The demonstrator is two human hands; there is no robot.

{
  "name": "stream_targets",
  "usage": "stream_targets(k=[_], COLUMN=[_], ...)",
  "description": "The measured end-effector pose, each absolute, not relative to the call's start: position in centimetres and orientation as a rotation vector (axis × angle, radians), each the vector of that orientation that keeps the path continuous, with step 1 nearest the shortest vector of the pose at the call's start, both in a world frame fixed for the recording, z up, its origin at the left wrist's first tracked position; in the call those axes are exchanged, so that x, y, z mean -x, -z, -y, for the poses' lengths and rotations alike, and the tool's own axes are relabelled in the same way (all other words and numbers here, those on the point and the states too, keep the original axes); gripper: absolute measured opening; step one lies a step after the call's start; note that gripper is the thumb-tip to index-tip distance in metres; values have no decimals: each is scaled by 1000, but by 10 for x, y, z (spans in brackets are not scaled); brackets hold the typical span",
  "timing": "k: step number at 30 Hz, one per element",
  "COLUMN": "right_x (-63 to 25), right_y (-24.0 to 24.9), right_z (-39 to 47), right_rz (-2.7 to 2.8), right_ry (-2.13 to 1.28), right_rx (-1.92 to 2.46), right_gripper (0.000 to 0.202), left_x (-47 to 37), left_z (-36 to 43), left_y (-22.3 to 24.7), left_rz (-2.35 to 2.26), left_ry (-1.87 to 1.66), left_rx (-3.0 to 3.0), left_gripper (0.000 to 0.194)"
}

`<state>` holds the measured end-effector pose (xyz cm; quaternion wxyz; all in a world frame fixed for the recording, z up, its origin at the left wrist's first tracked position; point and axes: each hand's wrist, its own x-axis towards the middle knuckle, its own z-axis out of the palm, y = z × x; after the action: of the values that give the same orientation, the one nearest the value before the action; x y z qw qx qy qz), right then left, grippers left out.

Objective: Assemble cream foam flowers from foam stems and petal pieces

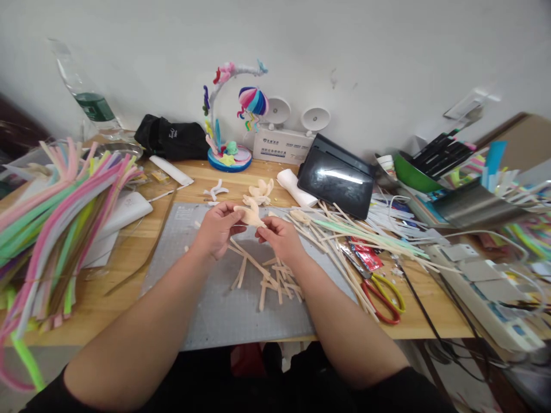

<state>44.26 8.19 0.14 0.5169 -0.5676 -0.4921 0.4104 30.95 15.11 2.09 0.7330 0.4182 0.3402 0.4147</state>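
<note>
Left fingers (229,219) and right fingers (269,233) — both pinched on 1 cream piece (248,216), above 1 grey mat (215,324).

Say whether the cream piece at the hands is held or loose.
Held: the left hand and right hand grip the cream piece from either side.

Two hands (218,228) at the centre, one bottle (93,106) at ten o'clock, two lamps (315,119) at twelve, one mat (215,324) at six
</note>
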Motion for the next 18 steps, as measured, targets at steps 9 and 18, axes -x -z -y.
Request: stream_targets(k=[9,18], right_x=[-447,-450], right_y=[0,-7], right_z=[-83,-81], right_rz=[1175,1479], right_ry=[-1127,-707], right_rx=[1198,1332], right_gripper=[20,21], left_x=[-306,-308], left_z=[-146,-152], left_y=[-26,-17], left_rz=[-693,-795], left_ry=[-857,-964], left_rx=[-1086,-1277], left_gripper=[22,19])
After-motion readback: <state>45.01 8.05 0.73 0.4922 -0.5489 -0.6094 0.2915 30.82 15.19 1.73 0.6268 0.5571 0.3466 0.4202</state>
